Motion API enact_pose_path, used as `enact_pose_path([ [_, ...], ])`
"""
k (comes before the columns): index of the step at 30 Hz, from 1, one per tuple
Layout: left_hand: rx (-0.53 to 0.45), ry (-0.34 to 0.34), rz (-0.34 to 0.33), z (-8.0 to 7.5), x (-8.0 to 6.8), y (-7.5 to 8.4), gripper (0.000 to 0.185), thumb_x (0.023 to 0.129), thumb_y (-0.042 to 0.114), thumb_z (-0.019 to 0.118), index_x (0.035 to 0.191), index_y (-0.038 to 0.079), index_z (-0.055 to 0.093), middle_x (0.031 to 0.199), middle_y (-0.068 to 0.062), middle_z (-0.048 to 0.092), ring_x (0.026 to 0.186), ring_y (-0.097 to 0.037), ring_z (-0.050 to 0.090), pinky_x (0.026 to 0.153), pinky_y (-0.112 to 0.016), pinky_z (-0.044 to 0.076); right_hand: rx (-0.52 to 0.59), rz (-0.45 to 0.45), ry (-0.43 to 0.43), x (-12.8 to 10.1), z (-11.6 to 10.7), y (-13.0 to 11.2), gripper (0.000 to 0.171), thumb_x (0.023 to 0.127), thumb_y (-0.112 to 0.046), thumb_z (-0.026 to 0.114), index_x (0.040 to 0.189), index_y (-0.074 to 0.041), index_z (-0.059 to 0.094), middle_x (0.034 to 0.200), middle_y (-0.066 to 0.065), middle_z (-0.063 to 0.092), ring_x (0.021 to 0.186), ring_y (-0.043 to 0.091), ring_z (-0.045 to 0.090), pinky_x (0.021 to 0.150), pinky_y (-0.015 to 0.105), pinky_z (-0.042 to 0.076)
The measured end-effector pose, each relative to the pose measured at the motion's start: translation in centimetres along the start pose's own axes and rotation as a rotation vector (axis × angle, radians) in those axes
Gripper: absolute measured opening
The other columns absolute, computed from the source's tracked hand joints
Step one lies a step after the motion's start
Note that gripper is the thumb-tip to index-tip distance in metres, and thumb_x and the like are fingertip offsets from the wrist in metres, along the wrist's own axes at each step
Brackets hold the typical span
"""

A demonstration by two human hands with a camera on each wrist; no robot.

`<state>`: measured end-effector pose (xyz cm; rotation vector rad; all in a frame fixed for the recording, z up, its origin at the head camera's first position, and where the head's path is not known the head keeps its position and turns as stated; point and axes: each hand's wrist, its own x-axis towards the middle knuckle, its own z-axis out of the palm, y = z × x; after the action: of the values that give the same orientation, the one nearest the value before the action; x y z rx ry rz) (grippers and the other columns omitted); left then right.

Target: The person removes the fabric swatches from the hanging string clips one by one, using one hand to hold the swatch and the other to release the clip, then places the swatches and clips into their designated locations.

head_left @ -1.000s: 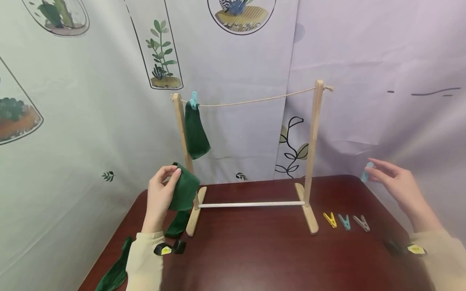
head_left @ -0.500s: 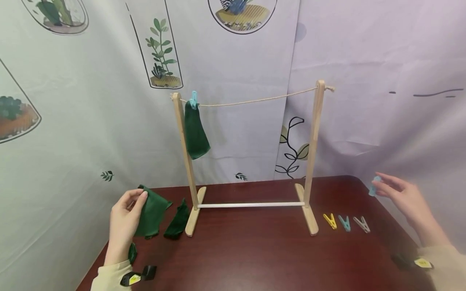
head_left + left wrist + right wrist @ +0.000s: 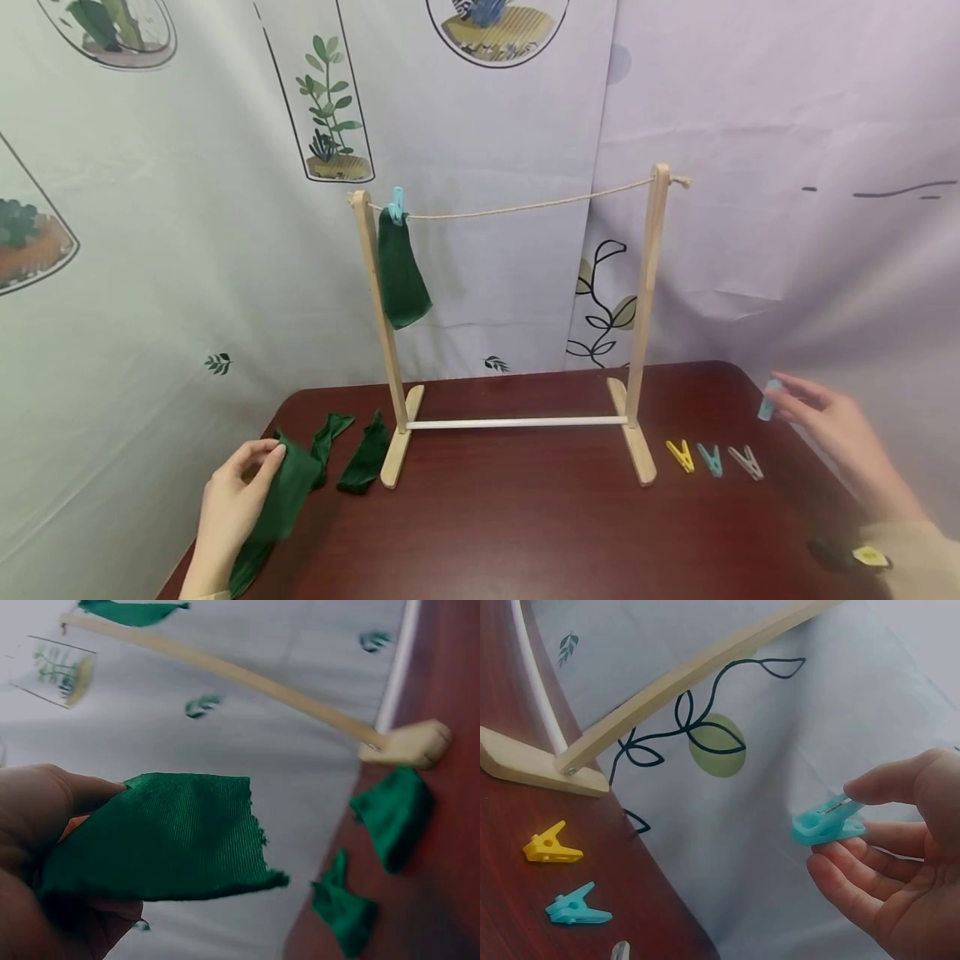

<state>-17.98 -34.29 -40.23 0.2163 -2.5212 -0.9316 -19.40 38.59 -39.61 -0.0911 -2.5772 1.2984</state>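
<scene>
My left hand [image 3: 234, 500] pinches a green cloth [image 3: 283, 492] by its top edge over the left side of the table; in the left wrist view the held cloth [image 3: 172, 836] shows a frayed edge. My right hand [image 3: 832, 425] holds a light blue clothespin [image 3: 826, 821] between thumb and fingers, above the table's right edge. Another green cloth [image 3: 401, 275] hangs at the left end of the rope [image 3: 517, 208], fixed by a light blue clothespin [image 3: 397, 207]. Two crumpled green cloths, one nearer the rack [image 3: 365, 454] and one farther left [image 3: 324, 442], lie on the table.
The wooden rack has a left post [image 3: 378, 308], a right post [image 3: 647, 292] and a white crossbar [image 3: 517, 422]. Right of it lie a yellow clothespin [image 3: 680, 456], a blue one [image 3: 709, 459] and a grey one [image 3: 746, 462]. A printed curtain [image 3: 487, 292] stands behind the table.
My left hand has moved left and down from beside the rack with the green cloth in it. My right hand has dropped slightly, still holding the clothespin. The hanging cloth stays in place.
</scene>
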Motion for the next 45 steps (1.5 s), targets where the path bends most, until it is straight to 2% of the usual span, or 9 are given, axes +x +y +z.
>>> enact_pose_path([
  [6,0.065,-0.163,-0.026,0.2,-0.9,-2.1,0.043,0.103,0.044,0.057,0.119,0.006,0.067,0.102,-0.011,0.071,0.077,-0.011,0.059,0.064,-0.031,0.046,0.071,-0.005,-0.016,0.2,0.9,0.4,0.057,0.100,-0.035,0.064,0.147,-0.006,0.051,0.096,-0.033,0.061,0.080,-0.007,0.066,0.067,0.015,0.051],
  [9,0.093,-0.255,-0.053,0.4,-1.3,-3.1,0.046,0.103,0.044,0.055,0.122,0.003,0.065,0.104,-0.011,0.070,0.077,-0.018,0.060,0.066,-0.035,0.046,0.053,0.009,-0.028,0.5,1.3,0.4,0.060,0.101,-0.036,0.063,0.147,-0.001,0.049,0.102,-0.010,0.073,0.080,-0.007,0.065,0.067,0.017,0.052],
  [12,0.113,-0.312,-0.070,0.9,-1.7,-4.0,0.044,0.103,0.040,0.057,0.122,0.001,0.064,0.103,-0.010,0.071,0.083,-0.024,0.064,0.070,-0.041,0.049,-0.022,-0.001,-0.042,0.8,1.7,0.4,0.067,0.102,-0.039,0.059,0.145,0.010,0.043,0.108,0.019,0.073,0.078,-0.007,0.064,0.066,0.016,0.049],
  [15,0.127,-0.359,-0.083,1.8,-2.0,-4.7,0.038,0.102,0.036,0.059,0.118,0.001,0.065,0.097,-0.005,0.070,0.088,-0.026,0.066,0.074,-0.048,0.052,-0.079,-0.012,-0.054,1.1,2.0,0.4,0.067,0.103,-0.040,0.056,0.145,0.011,0.043,0.114,0.031,0.068,0.077,-0.005,0.065,0.065,0.016,0.046],
  [18,0.130,-0.415,-0.095,2.6,-2.4,-5.2,0.036,0.101,0.037,0.061,0.113,0.003,0.066,0.094,-0.001,0.067,0.088,-0.026,0.065,0.076,-0.050,0.051,-0.100,-0.012,-0.069,1.4,2.4,0.3,0.067,0.104,-0.043,0.055,0.145,0.009,0.044,0.119,0.032,0.065,0.078,-0.005,0.065,0.065,0.016,0.045],
  [27,0.130,-0.513,-0.129,4.0,-3.5,-6.0,0.032,0.099,0.036,0.064,0.101,0.004,0.061,0.093,-0.002,0.066,0.082,-0.022,0.064,0.070,-0.045,0.052,-0.094,-0.033,-0.086,2.4,3.5,0.3,0.066,0.103,-0.043,0.055,0.145,0.008,0.046,0.098,0.019,0.074,0.080,0.004,0.068,0.066,0.017,0.046],
  [32,0.147,-0.549,-0.138,4.3,-3.8,-6.1,0.028,0.098,0.032,0.066,0.097,0.005,0.058,0.087,-0.002,0.064,0.076,-0.020,0.062,0.067,-0.043,0.050,-0.106,-0.022,-0.113,2.9,4.1,0.4,0.067,0.103,-0.043,0.055,0.145,0.009,0.045,0.101,0.020,0.074,0.083,0.009,0.070,0.067,0.019,0.046],
  [40,0.151,-0.572,-0.146,4.8,-4.2,-6.3,0.023,0.097,0.025,0.067,0.090,0.007,0.055,0.080,0.000,0.060,0.070,-0.017,0.057,0.065,-0.039,0.046,-0.149,-0.039,-0.134,4.1,5.4,0.8,0.066,0.104,-0.041,0.055,0.142,0.012,0.046,0.124,0.035,0.062,0.096,0.039,0.071,0.070,0.026,0.050],
  [45,0.145,-0.573,-0.145,4.9,-4.3,-6.2,0.024,0.097,0.024,0.068,0.089,0.007,0.054,0.078,0.000,0.059,0.069,-0.017,0.057,0.065,-0.039,0.046,-0.192,-0.050,-0.140,4.9,6.1,1.2,0.066,0.103,-0.041,0.055,0.139,0.014,0.048,0.118,0.034,0.064,0.091,0.037,0.072,0.072,0.036,0.052],
])
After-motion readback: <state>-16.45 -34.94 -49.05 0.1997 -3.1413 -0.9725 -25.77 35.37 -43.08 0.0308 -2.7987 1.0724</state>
